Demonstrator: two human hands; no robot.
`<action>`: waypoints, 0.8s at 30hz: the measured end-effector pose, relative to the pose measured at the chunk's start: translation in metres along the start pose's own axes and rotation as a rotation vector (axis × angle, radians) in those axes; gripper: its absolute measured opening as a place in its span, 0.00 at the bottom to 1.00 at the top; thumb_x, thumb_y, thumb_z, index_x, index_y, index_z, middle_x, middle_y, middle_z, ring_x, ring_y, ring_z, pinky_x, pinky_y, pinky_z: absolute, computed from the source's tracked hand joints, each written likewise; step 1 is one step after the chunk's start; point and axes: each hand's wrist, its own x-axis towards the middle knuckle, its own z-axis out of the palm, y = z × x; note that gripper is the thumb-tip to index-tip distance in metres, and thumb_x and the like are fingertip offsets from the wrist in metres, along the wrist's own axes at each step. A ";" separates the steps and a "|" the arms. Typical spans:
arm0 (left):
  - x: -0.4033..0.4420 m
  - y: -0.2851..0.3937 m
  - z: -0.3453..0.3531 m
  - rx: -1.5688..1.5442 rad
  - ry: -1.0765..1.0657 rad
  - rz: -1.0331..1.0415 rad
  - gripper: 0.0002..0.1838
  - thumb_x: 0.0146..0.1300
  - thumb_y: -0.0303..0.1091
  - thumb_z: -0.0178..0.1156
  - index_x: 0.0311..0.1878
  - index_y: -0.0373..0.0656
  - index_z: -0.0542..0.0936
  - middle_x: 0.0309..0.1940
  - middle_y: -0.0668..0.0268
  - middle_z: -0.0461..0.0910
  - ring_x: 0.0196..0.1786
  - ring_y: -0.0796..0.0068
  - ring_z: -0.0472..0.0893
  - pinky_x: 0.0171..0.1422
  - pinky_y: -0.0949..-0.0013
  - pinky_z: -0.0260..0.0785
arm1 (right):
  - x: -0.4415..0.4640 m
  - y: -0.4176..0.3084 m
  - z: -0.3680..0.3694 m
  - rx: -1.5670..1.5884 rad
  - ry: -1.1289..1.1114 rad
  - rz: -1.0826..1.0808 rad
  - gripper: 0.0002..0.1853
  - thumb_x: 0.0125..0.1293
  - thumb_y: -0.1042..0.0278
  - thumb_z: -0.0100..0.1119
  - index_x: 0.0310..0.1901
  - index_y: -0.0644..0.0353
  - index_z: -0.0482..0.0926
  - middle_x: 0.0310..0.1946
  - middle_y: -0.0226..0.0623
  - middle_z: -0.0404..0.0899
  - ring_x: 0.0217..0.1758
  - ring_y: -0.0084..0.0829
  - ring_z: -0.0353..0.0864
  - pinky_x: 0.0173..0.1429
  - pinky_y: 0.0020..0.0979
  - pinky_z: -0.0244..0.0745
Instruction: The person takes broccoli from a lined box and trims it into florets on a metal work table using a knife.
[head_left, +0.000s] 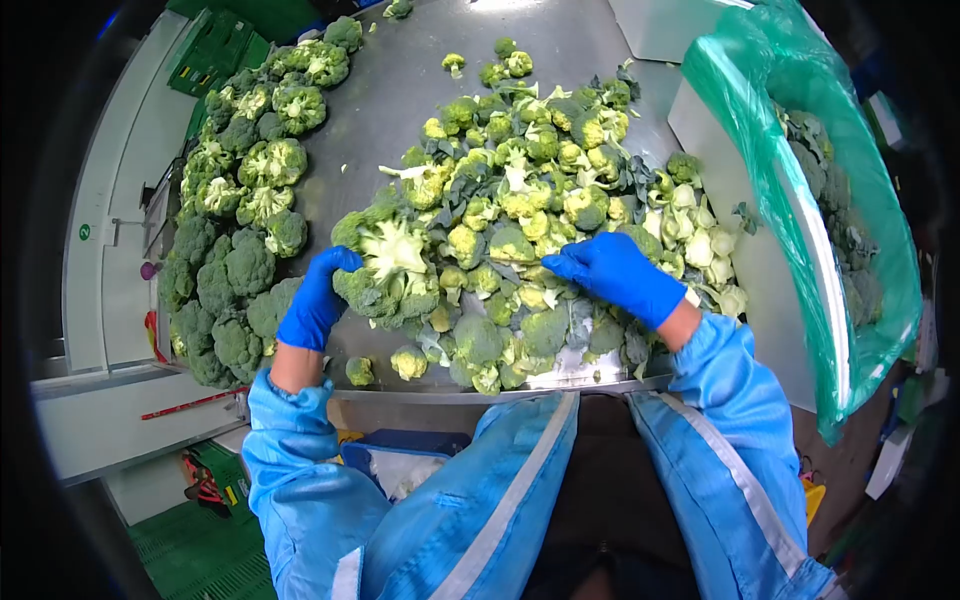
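Note:
My left hand (318,298), in a blue glove, is closed on the left side of a large broccoli head (392,262) whose pale cut stem side faces up. My right hand (624,276), also gloved in blue, is closed above the heap, thumb and fingers pressed together and pointing left. Whatever it may hold is too small or hidden to make out. Between and beyond both hands lies a heap of cut broccoli florets (515,195) with loose leaves. Pale stem pieces (692,232) lie to the right of the heap.
Whole broccoli heads (250,262) are piled along the table's left side. A metal table (385,110) carries everything, its front edge close to my body. At right stands a bin lined with green plastic (760,130), broccoli inside. Green crates (212,50) stand at the far left.

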 end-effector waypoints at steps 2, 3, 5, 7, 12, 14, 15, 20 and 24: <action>0.006 -0.008 -0.002 -0.092 0.019 -0.003 0.05 0.51 0.30 0.54 0.29 0.41 0.77 0.28 0.68 0.77 0.35 0.74 0.76 0.48 0.70 0.69 | 0.001 -0.012 0.021 0.355 0.210 0.013 0.26 0.59 0.35 0.54 0.36 0.51 0.84 0.21 0.42 0.79 0.26 0.43 0.80 0.32 0.38 0.75; 0.009 -0.008 0.001 -0.182 0.037 -0.062 0.04 0.52 0.30 0.54 0.28 0.41 0.77 0.28 0.67 0.77 0.35 0.73 0.75 0.49 0.70 0.68 | 0.002 -0.036 0.019 0.447 0.265 0.012 0.26 0.57 0.35 0.58 0.43 0.51 0.82 0.22 0.41 0.79 0.26 0.40 0.80 0.33 0.37 0.75; 0.009 -0.015 0.021 -0.252 0.037 -0.063 0.04 0.51 0.30 0.55 0.28 0.41 0.77 0.28 0.67 0.77 0.35 0.73 0.76 0.49 0.69 0.68 | 0.012 -0.078 0.018 0.492 0.297 0.050 0.34 0.52 0.49 0.70 0.61 0.51 0.72 0.29 0.36 0.82 0.28 0.24 0.80 0.34 0.29 0.74; 0.006 -0.021 0.035 -0.325 0.014 -0.100 0.04 0.51 0.30 0.55 0.29 0.41 0.77 0.29 0.66 0.78 0.36 0.72 0.76 0.49 0.68 0.69 | 0.021 -0.103 0.014 0.747 0.139 0.233 0.39 0.55 0.55 0.69 0.68 0.49 0.63 0.24 0.33 0.77 0.24 0.21 0.78 0.25 0.26 0.70; 0.026 -0.066 0.001 -0.534 -0.011 -0.289 0.13 0.50 0.34 0.53 0.38 0.42 0.79 0.38 0.63 0.79 0.44 0.68 0.78 0.52 0.64 0.71 | 0.023 -0.083 0.030 0.684 0.055 0.131 0.40 0.55 0.61 0.64 0.71 0.46 0.59 0.14 0.23 0.60 0.18 0.18 0.65 0.25 0.27 0.65; -0.006 -0.021 0.024 -0.691 -0.148 -0.320 0.26 0.48 0.35 0.53 0.53 0.39 0.75 0.49 0.57 0.78 0.52 0.59 0.78 0.59 0.56 0.70 | 0.018 -0.069 0.038 0.799 -0.032 0.137 0.41 0.55 0.59 0.65 0.71 0.45 0.59 0.13 0.24 0.60 0.17 0.19 0.63 0.25 0.27 0.64; -0.001 -0.030 0.011 -0.699 -0.232 -0.239 0.34 0.46 0.35 0.53 0.62 0.38 0.68 0.56 0.52 0.74 0.56 0.52 0.76 0.64 0.50 0.67 | 0.017 -0.062 0.041 0.854 -0.066 0.130 0.41 0.55 0.58 0.65 0.71 0.45 0.59 0.13 0.24 0.60 0.17 0.19 0.62 0.25 0.28 0.63; 0.008 -0.032 -0.057 -0.921 0.136 0.119 0.27 0.56 0.45 0.50 0.59 0.46 0.72 0.55 0.60 0.75 0.59 0.56 0.74 0.66 0.47 0.63 | 0.013 -0.064 0.045 0.502 0.508 0.008 0.41 0.56 0.61 0.68 0.70 0.52 0.59 0.57 0.41 0.75 0.31 0.24 0.76 0.38 0.28 0.74; -0.009 0.048 -0.153 -0.994 0.284 0.492 0.36 0.59 0.56 0.53 0.66 0.45 0.63 0.66 0.55 0.62 0.66 0.51 0.65 0.67 0.43 0.60 | -0.017 -0.061 0.031 0.728 0.490 0.136 0.32 0.60 0.68 0.64 0.66 0.59 0.65 0.55 0.38 0.77 0.38 0.22 0.79 0.36 0.25 0.75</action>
